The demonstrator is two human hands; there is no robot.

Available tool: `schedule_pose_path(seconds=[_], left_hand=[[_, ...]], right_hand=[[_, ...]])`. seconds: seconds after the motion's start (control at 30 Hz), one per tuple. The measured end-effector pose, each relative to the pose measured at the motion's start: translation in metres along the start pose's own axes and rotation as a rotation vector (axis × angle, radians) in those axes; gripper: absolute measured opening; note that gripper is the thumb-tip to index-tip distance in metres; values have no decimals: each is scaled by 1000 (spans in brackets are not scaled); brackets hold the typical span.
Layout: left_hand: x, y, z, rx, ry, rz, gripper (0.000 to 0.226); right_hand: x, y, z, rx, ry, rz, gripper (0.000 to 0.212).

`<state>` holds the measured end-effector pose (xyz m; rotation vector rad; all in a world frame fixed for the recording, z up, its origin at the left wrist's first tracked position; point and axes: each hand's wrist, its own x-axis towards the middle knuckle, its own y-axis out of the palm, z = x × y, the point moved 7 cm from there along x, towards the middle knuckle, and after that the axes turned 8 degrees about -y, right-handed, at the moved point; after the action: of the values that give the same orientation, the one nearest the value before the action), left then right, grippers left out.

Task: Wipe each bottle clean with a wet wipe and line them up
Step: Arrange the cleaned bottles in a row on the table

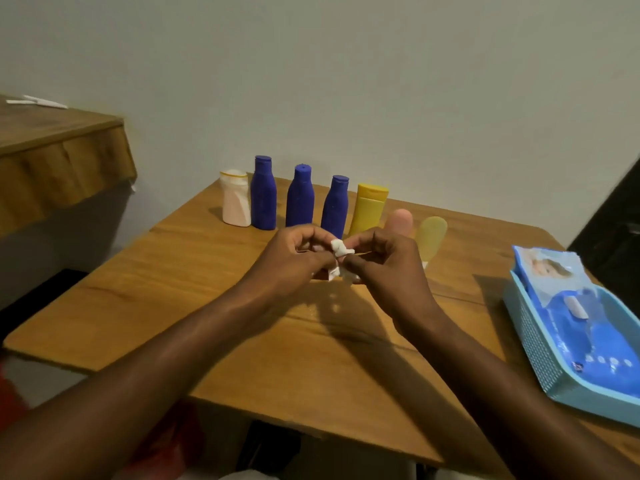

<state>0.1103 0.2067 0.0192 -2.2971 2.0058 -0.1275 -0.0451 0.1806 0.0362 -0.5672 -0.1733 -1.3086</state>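
Note:
Along the far edge of the wooden table (214, 327) stands a row of bottles: a white one (236, 199), three blue ones (263, 195) (300, 198) (335, 204) and a yellow one (367, 208). Behind my right hand stand a pale pink tube (400, 220) and a pale yellow tube (431, 233). Above the table's middle, my left hand (298, 258) and my right hand (384, 265) both pinch a small crumpled white wet wipe (338, 251) between their fingertips.
At the right edge a light blue plastic basket (540, 358) holds a blue pack of wet wipes (568, 306). A second wooden table (52, 147) stands higher at the left. A plain wall runs behind the bottles.

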Motion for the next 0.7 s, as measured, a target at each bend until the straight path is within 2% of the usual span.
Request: schedule_pose_path(seconds=[0.17,0.3,0.5,0.7], left_hand=[[51,2,-3,87,-39,91,6],[77,-4,-14,59,-110,151,7],[87,-17,-25,6,-234,117,11],[81,-27,-65,-28,-317,92,21]], right_hand=[[33,1,-24,1,53,29,9],[55,-1,-29,127,116,5,10],[71,5,-18,139,178,-52,18],[88,-7,29,161,298,-77,24]])
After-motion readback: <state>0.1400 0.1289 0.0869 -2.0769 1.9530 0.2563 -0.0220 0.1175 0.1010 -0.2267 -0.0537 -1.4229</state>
